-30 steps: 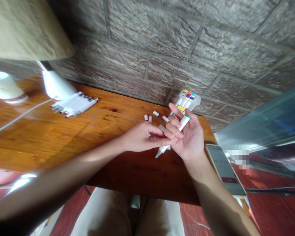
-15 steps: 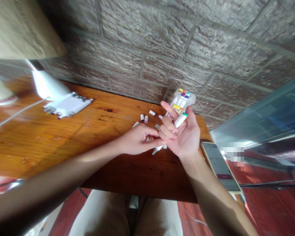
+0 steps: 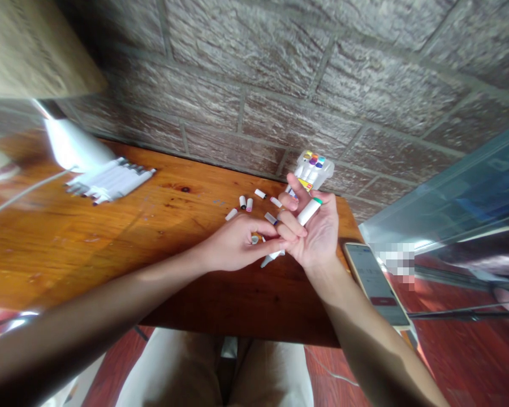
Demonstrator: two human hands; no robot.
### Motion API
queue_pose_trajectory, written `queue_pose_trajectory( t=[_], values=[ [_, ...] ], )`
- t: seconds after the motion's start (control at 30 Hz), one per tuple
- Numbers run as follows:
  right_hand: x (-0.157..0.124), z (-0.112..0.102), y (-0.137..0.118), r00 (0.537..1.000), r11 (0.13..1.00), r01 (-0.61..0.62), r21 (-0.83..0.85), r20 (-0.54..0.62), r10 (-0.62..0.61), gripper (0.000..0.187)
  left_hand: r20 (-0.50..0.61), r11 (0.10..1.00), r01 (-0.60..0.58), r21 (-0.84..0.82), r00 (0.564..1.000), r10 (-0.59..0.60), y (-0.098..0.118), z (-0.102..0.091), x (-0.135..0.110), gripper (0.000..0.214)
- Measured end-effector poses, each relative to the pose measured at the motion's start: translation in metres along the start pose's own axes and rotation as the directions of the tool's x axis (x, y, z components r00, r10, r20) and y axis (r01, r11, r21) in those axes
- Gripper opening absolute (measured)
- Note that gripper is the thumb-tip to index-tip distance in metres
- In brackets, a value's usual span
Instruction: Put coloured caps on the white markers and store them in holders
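My right hand (image 3: 316, 232) is palm up over the wooden table (image 3: 110, 237), its fingers curled round a white marker (image 3: 309, 212) with a green end cap; the marker's tip pokes out below the hand. My left hand (image 3: 237, 243) reaches in from the left, fingers pinched together at the marker's lower end, touching my right fingers. Several loose white caps (image 3: 244, 202) lie on the table just behind the hands. A white pack of markers (image 3: 311, 168) with coloured ends stands against the brick wall behind my right hand.
A row of white markers (image 3: 110, 181) lies at the back left beside a white lamp base (image 3: 74, 144) and its cord. A phone (image 3: 375, 282) lies at the table's right edge. A glass surface is at the right.
The camera view has shifted slightly; the hands stay together on the marker. My right index finger has curled down from pointing outward.
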State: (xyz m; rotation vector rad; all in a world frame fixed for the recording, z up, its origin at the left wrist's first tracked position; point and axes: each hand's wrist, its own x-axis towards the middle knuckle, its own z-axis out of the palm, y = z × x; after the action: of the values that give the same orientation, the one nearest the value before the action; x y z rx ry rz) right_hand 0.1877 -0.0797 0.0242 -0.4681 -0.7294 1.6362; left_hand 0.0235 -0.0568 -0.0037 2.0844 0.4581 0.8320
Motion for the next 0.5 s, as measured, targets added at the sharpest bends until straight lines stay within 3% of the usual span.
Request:
queue_pose_trajectory(
  t=[0.13,0.27,0.37,0.43,0.5],
  values=[
    [0.001,0.000,0.004,0.997,0.998,0.059,-0.038,-0.053,-0.061,0.030,0.044,0.991,0.060,-0.121,0.998,-0.055,-0.007,-0.002,0.002,0.032],
    [0.004,0.005,0.002,0.986,0.969,0.090,-0.230,-0.116,-0.119,0.041,0.032,0.952,0.087,-0.294,0.996,-0.081,-0.009,-0.006,0.004,0.030],
    [0.010,0.001,-0.004,0.971,0.903,0.099,-0.419,-0.159,-0.180,0.045,0.020,0.882,0.128,-0.454,0.991,-0.134,-0.007,-0.013,0.008,0.030],
    [0.012,-0.008,-0.010,0.958,0.841,0.117,-0.528,-0.164,-0.236,0.040,-0.048,0.825,0.118,-0.552,0.984,-0.173,-0.008,-0.018,0.010,0.029],
    [0.011,-0.019,-0.015,0.966,0.723,0.097,-0.684,-0.111,-0.234,0.030,-0.142,0.756,0.068,-0.651,0.967,-0.210,-0.010,-0.023,0.012,0.027]
  ],
)
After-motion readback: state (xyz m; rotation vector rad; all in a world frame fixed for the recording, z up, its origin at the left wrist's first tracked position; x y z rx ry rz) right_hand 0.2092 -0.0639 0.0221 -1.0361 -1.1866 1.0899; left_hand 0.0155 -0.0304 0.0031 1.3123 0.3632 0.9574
